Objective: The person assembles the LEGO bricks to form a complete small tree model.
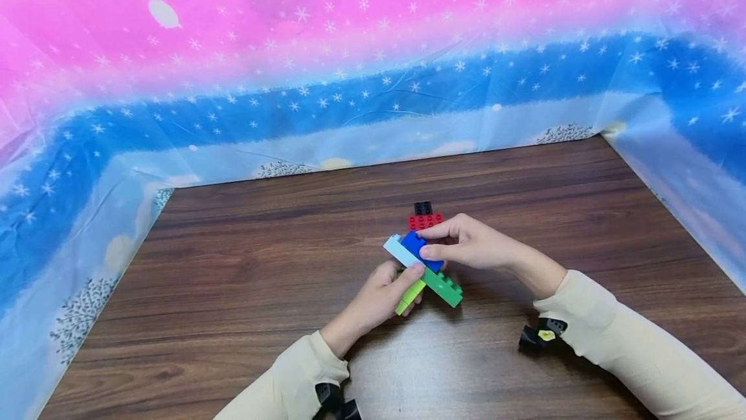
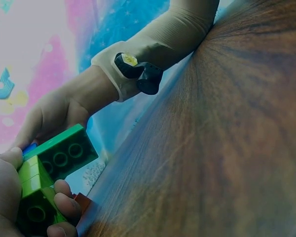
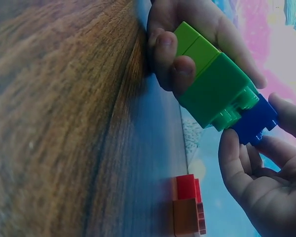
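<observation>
My left hand (image 1: 373, 296) grips the lime green bricks (image 1: 409, 299) at the underside of a built toy-brick piece, thumb on top and fingers curled below. A green brick (image 1: 444, 289) and a light blue brick (image 1: 401, 252) lie end to end across the lime bricks. On the studded side sits a blue brick (image 1: 412, 243), pinched between the thumb and fingers of my right hand (image 1: 480, 244). In the right wrist view the blue brick (image 3: 250, 122) is right against the green studs. The whole piece is held above the table, tilted.
Beyond the hands, a red brick (image 1: 425, 221) and a black brick (image 1: 423, 208) stand on the wooden table (image 1: 262, 265). The right wrist view also shows an orange-brown brick (image 3: 186, 217) beside the red one. A patterned cloth (image 1: 350, 109) hangs around the table's far edges.
</observation>
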Motion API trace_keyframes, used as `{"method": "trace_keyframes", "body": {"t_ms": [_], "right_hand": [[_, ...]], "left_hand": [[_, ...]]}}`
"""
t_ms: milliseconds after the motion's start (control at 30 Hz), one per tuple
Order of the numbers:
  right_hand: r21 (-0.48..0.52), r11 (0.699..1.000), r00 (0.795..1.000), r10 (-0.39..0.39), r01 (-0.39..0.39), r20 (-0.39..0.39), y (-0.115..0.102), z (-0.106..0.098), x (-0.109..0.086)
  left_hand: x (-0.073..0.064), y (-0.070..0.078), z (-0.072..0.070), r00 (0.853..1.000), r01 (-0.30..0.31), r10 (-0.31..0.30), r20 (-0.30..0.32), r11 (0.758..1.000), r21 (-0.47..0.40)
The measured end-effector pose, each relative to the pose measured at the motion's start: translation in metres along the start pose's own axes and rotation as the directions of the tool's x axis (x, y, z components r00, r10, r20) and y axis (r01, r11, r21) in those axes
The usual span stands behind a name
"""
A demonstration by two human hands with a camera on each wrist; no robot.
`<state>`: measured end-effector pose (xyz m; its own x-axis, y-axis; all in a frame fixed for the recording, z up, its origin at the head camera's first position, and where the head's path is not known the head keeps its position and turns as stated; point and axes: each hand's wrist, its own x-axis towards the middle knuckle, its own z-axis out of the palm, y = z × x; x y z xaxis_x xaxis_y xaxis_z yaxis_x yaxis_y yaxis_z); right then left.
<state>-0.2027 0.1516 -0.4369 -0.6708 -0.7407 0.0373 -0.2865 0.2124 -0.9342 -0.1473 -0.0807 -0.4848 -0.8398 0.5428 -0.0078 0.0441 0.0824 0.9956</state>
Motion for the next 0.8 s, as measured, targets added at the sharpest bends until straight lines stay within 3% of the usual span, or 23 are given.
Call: {"method": "trace_keyframes", "body": {"t_ms": [233, 500, 800], "right_hand": [[0.052, 0.999, 1.000, 0.015, -0.014, -0.014, 0.0015, 0.0024, 0.0007], [-0.035, 0.999, 0.999, 0.018, -0.019, -0.035, -0.0014, 0.0038, 0.0001], [-0.008, 1.000, 1.000, -0.019, 0.019, 0.017, 0.0000, 0.0002, -0.0012]], "left_hand": [[-0.0002, -0.0006, 0.0008, 0.999, 0.021, -0.020, -0.039, 1.000, 0.021], [-0.0025, 0.0017, 0.0012, 0.998, 0.049, -0.048, -0.043, 0.998, 0.025], [-0.0009, 0.0002, 0.0006, 1.000, -0.013, 0.013, 0.007, 1.000, 0.020]]}}
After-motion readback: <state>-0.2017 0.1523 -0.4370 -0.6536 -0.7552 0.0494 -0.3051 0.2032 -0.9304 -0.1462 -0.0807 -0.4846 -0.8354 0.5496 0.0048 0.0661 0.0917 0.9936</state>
